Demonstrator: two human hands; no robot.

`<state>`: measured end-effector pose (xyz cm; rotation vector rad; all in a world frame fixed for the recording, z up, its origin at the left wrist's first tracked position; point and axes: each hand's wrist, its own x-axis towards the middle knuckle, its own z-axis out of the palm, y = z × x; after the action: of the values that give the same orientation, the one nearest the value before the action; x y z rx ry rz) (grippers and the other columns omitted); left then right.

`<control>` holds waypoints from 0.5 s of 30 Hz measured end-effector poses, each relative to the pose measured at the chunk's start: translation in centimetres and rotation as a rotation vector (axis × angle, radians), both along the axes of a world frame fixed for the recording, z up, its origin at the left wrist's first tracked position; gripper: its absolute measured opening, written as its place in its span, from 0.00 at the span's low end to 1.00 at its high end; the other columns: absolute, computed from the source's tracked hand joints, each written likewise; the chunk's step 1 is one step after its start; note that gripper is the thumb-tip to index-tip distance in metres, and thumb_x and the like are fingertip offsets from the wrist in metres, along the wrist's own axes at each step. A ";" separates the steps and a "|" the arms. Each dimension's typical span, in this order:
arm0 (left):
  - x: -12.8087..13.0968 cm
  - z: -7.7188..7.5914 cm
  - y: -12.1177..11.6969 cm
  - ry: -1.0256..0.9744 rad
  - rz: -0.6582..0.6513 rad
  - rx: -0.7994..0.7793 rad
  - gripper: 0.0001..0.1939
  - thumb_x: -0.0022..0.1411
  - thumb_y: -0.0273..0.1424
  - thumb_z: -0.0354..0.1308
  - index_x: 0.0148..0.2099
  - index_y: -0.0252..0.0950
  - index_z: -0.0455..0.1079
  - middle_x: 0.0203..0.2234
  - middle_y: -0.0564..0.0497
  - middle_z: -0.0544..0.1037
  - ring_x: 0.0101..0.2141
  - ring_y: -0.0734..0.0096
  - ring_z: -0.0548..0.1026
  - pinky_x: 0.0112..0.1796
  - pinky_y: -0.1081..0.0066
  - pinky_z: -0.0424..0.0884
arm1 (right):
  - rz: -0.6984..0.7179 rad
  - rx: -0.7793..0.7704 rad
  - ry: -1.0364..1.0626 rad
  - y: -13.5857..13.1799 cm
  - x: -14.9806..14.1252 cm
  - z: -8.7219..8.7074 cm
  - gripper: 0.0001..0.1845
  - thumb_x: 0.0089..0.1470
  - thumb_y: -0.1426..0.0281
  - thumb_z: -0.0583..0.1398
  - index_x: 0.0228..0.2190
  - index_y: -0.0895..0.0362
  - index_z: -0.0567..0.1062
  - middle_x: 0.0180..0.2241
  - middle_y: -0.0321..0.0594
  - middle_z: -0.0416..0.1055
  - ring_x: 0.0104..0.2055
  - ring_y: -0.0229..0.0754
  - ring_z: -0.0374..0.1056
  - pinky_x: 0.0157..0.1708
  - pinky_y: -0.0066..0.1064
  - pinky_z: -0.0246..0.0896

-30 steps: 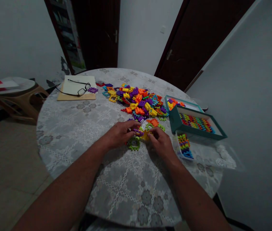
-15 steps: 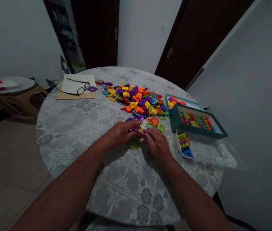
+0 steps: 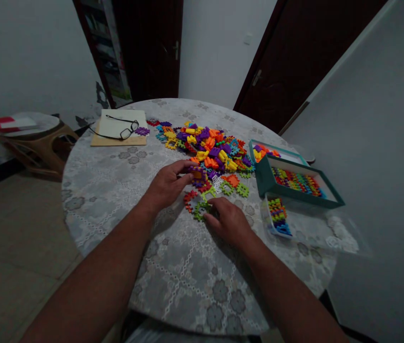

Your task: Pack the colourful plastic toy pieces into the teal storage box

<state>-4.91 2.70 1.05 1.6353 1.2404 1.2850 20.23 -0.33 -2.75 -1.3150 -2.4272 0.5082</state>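
My left hand (image 3: 169, 183) grips a small assembly of purple and orange interlocking plastic blocks (image 3: 198, 175), thumb on the near side and fingers over the top. Nearer to me, my right hand (image 3: 231, 220) has its thumb and index finger at the right edge of a dark green notched square block (image 3: 200, 211), which lies on the table. A red notched block (image 3: 189, 201) lies just left of the green one, and a light green block (image 3: 209, 192) sits behind it. White pieces (image 3: 217, 184) and an orange block (image 3: 231, 180) lie farther right.
A heap of mixed coloured blocks (image 3: 211, 147) covers the far middle of the round table (image 3: 112, 186). To the right stand a dark green box (image 3: 296, 193) of sorted blocks and a clear plastic tub (image 3: 269, 224). Glasses (image 3: 126, 133) rest on paper and a board at the left.
My hands have moved apart. The left carried the purple assembly up and left, while the right moved down to the green block. The red block is now uncovered, and the view has shifted slightly.
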 end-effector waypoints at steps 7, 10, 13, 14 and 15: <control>0.9 0.2 -0.6 0.014 -0.149 -0.029 0.18 0.70 0.38 0.64 0.59 0.40 0.79 0.49 0.46 0.88 0.49 0.56 0.86 0.57 0.53 0.80 | 0.025 -0.079 0.080 0.1 -0.1 0.4 0.25 0.65 0.69 0.67 0.61 0.54 0.73 0.52 0.47 0.76 0.51 0.49 0.72 0.54 0.40 0.66; 0.9 -0.1 -0.5 0.078 -0.126 -0.027 0.19 0.70 0.41 0.65 0.59 0.41 0.79 0.50 0.46 0.88 0.51 0.53 0.86 0.58 0.51 0.79 | 0.064 -0.102 0.058 0.1 -0.1 0.9 0.16 0.65 0.68 0.66 0.54 0.53 0.76 0.50 0.45 0.75 0.51 0.48 0.72 0.52 0.39 0.66; 0.7 -0.3 -0.2 0.116 -0.093 -0.033 0.21 0.70 0.45 0.65 0.60 0.42 0.79 0.51 0.46 0.88 0.51 0.52 0.86 0.59 0.50 0.79 | 0.065 -0.119 0.101 0.0 -0.1 1.3 0.13 0.62 0.70 0.68 0.47 0.53 0.75 0.47 0.42 0.75 0.47 0.46 0.70 0.48 0.36 0.64; 0.6 -0.4 -0.2 0.124 -0.086 -0.034 0.22 0.70 0.46 0.65 0.60 0.42 0.79 0.51 0.46 0.88 0.52 0.52 0.86 0.59 0.50 0.79 | 0.066 -0.133 0.132 0.0 -0.1 1.4 0.13 0.61 0.71 0.69 0.46 0.53 0.75 0.45 0.40 0.75 0.45 0.44 0.70 0.46 0.34 0.63; 0.5 -0.5 -0.1 0.132 -0.077 -0.033 0.23 0.70 0.47 0.65 0.61 0.42 0.79 0.52 0.46 0.88 0.52 0.52 0.85 0.60 0.50 0.78 | 0.071 -0.157 0.168 0.1 0.0 1.5 0.12 0.60 0.72 0.69 0.44 0.53 0.74 0.42 0.38 0.75 0.43 0.43 0.69 0.44 0.33 0.61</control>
<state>-4.40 2.58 0.52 1.7501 1.2570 1.1196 20.24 -0.28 -1.26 -1.1956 -2.3408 0.8093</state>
